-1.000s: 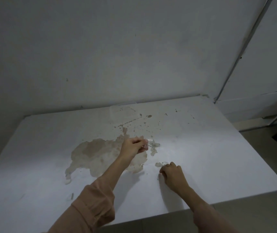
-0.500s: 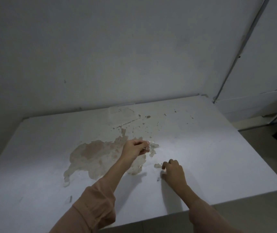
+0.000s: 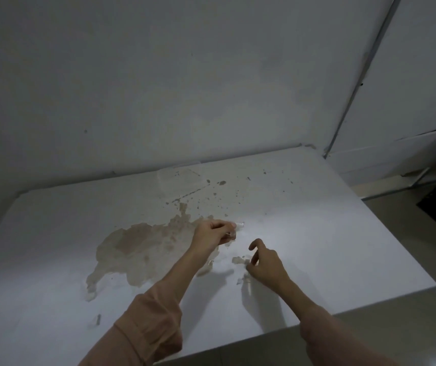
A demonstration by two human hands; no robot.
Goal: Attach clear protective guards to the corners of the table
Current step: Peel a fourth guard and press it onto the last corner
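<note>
On a white table marked by a brown stain, the left hand pinches a small clear guard at its fingertips, mid-table. Just beside it, the right hand hovers with fingers loosely spread, holding nothing, over another clear piece.

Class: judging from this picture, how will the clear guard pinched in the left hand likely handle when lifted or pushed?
Probably very light: the left hand holds the guard with fingertips alone. Likely slippery and easy to lose, being small, glossy and nearly invisible against the white table. Stiffness cannot be judged.
</note>
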